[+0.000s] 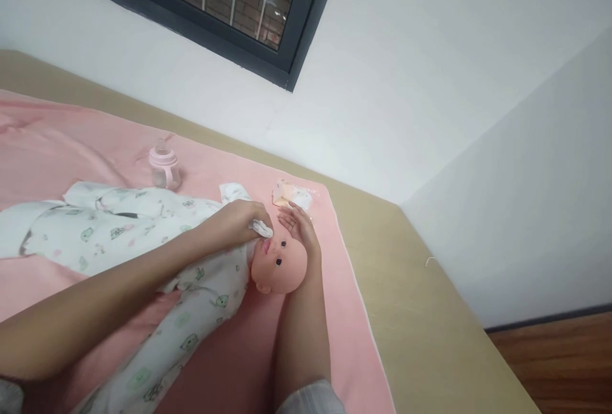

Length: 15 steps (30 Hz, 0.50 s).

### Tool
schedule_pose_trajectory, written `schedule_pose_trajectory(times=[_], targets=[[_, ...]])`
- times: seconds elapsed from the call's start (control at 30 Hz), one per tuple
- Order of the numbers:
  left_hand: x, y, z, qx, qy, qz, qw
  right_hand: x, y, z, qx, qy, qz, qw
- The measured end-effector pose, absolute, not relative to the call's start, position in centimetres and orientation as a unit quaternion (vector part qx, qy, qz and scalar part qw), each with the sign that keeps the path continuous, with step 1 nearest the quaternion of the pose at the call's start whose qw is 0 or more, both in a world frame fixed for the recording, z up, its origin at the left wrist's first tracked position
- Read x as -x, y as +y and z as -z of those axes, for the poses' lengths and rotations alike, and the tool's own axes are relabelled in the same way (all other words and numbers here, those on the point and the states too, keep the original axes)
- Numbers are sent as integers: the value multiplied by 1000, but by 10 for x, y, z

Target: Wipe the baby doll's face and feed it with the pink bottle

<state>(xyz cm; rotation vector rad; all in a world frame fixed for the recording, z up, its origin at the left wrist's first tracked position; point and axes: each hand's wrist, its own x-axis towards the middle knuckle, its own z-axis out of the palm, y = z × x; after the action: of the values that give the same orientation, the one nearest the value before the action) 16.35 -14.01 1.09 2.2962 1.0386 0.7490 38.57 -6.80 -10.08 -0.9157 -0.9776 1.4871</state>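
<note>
A bald baby doll lies on its back, its head toward the right and its body in a white patterned sleepsuit. Beside the doll's mouth, my left hand is closed on a folded white tissue, pressed near the cheek. My right hand reaches around the crown to the far side of the head, palm turned toward it, fingers stretched out. Just beyond those fingertips sits a small tissue pack with clear wrapping.
A pink baby bottle with a handle stands behind the doll's body. Everything rests on a pink blanket spread over a light wooden table. A white wall and a dark-framed window rise behind the table.
</note>
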Motion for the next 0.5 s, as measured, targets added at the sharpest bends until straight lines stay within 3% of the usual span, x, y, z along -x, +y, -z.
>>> schedule_pose_trajectory(times=[0.5], targets=[[-169, -154, -20, -849, 363, -243, 298, -386, -69, 100, 388, -402, -627, 543]])
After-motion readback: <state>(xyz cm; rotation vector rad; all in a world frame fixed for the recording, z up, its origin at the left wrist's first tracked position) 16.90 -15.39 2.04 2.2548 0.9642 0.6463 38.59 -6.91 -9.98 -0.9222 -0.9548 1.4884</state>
